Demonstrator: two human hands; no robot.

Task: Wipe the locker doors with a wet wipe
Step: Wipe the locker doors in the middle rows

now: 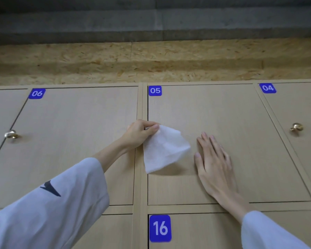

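1. Head view: the left hand (139, 133) pinches the top corner of a white, crumpled wet wipe (164, 150) between thumb and curled fingers, holding it against the pale wood-grain locker door marked 05 (223, 108), near that door's left edge.
2. The wipe hangs down from the pinch and casts a soft shadow on the door below it.
3. The right hand (214, 162) lies flat on the same door just beside the wipe, fingers straight and close together, holding nothing.
4. Both arms wear loose white sleeves (65, 191).
5. The neighbouring door marked 06 (75, 141) lies to the left, with a round brass knob (11, 134) by its left edge.
6. A door marked 04 (302, 105) with a similar knob lies to the right, and one marked 16 (205, 230) sits below.
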